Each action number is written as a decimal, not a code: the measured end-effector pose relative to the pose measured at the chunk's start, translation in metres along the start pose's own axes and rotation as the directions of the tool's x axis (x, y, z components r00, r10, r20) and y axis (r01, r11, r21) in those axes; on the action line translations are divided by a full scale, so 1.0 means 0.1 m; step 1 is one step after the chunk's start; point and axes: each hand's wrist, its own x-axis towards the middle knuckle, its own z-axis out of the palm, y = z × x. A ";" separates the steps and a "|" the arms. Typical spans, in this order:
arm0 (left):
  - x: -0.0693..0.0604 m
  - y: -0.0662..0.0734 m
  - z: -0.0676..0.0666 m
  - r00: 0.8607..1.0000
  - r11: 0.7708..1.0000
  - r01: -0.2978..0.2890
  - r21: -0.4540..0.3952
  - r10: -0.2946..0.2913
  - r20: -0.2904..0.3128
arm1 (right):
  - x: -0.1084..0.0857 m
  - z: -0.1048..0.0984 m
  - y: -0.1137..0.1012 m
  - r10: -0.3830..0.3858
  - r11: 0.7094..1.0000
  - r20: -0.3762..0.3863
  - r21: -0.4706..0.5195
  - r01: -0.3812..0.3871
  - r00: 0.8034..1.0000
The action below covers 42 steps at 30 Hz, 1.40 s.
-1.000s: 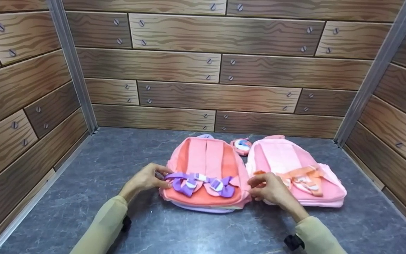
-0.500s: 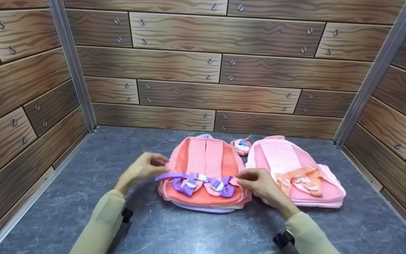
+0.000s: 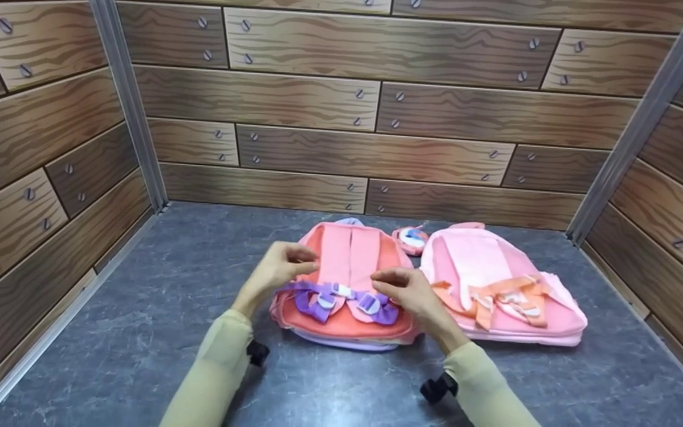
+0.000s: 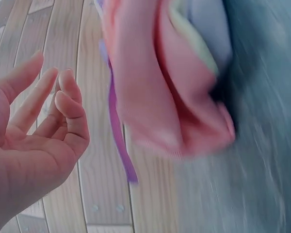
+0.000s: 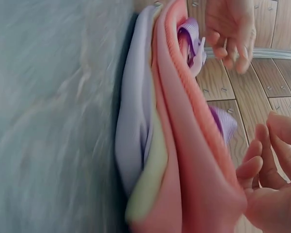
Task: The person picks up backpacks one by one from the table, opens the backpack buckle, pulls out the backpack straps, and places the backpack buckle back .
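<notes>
A coral backpack (image 3: 347, 329) lies with its shoulder straps upward, crossed low down by purple webbing (image 3: 318, 303) joined at a white buckle (image 3: 342, 290). My left hand (image 3: 276, 270) hovers over its left side, fingers bent loosely and holding nothing. In the left wrist view a loose purple strap end (image 4: 119, 131) hangs beside the backpack (image 4: 145, 92), apart from the fingers. Over the right half is my right hand (image 3: 409, 290), fingers relaxed with nothing between them. The right wrist view shows lilac and pale yellow layers (image 5: 136, 111) beneath the coral side.
On the right a pale pink backpack (image 3: 469, 255) with orange straps (image 3: 513, 293) lies close beside the coral one. A small round pouch (image 3: 411, 240) sits behind, between the two. Wood-patterned walls (image 3: 294, 107) enclose the dark grey tabletop (image 3: 211, 237).
Both hands have come away from the coral backpack's sides and moved inward over it. The left hand has let go of the purple strap end. The view has tilted slightly down.
</notes>
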 end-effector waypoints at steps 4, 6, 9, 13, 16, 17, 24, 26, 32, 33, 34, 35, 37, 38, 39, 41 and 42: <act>0.04 0.05 0.13 1.000 0.999 0.024 -0.042 -0.024 0.011 | 0.09 0.14 0.01 -0.012 1.000 -0.039 0.012 0.013 0.999; 0.05 0.06 0.17 0.999 0.997 0.038 -0.070 -0.037 0.012 | 0.13 0.20 0.03 -0.003 0.999 -0.067 0.032 0.006 0.998; 0.07 0.07 0.23 0.998 0.992 0.067 -0.109 -0.065 0.016 | 0.17 0.25 0.04 0.006 0.998 -0.103 0.065 0.001 0.995; 0.09 0.07 0.27 0.994 0.986 0.110 -0.124 -0.107 0.029 | 0.22 0.27 0.07 0.010 0.996 -0.118 0.092 0.001 0.993; 0.11 0.06 0.28 0.992 0.984 0.123 -0.130 -0.119 0.037 | 0.24 0.25 0.09 0.016 0.996 -0.123 0.088 -0.005 0.992; 0.12 0.06 0.29 0.993 0.984 0.118 -0.132 -0.113 0.039 | 0.24 0.24 0.09 0.023 0.996 -0.121 0.086 -0.013 0.992; 0.12 -0.04 0.35 0.999 0.998 0.012 -0.060 -0.010 0.041 | 0.26 0.29 0.20 0.024 0.999 -0.050 0.037 -0.022 0.998; 0.12 -0.07 0.37 0.999 1.000 -0.019 -0.003 0.019 0.048 | 0.26 0.31 0.23 0.008 1.000 -0.016 0.024 -0.007 1.000; 0.13 -0.08 0.41 0.997 0.987 -0.057 0.148 0.049 0.059 | 0.27 0.31 0.26 -0.006 1.000 0.015 -0.004 0.007 1.000; 0.13 -0.08 0.41 0.997 0.985 -0.059 0.161 0.050 0.059 | 0.27 0.31 0.26 -0.004 1.000 0.017 -0.004 0.004 1.000; 0.14 -0.08 0.41 0.997 0.983 -0.062 0.173 0.052 0.060 | 0.27 0.30 0.26 -0.001 1.000 0.019 -0.004 0.001 1.000; 0.14 -0.08 0.41 0.997 0.981 -0.064 0.181 0.054 0.062 | 0.28 0.30 0.26 -0.001 1.000 0.021 -0.003 0.001 1.000; 0.14 -0.09 0.41 0.996 0.979 -0.066 0.193 0.053 0.072 | 0.28 0.30 0.26 0.001 1.000 0.027 -0.001 -0.001 1.000; 0.14 -0.09 0.41 0.996 0.977 -0.065 0.202 0.050 0.079 | 0.29 0.30 0.26 0.004 1.000 0.030 -0.002 -0.003 1.000; 0.15 -0.10 0.41 0.995 0.975 -0.065 0.212 0.047 0.087 | 0.29 0.31 0.26 0.005 1.000 0.032 -0.004 -0.005 0.999; 0.15 -0.10 0.41 0.994 0.973 -0.053 0.226 0.030 0.105 | 0.29 0.31 0.26 0.003 1.000 0.037 -0.017 -0.003 0.999; 0.14 -0.10 0.41 0.993 0.972 -0.048 0.232 0.022 0.115 | 0.30 0.32 0.26 0.004 1.000 0.040 -0.023 -0.003 0.999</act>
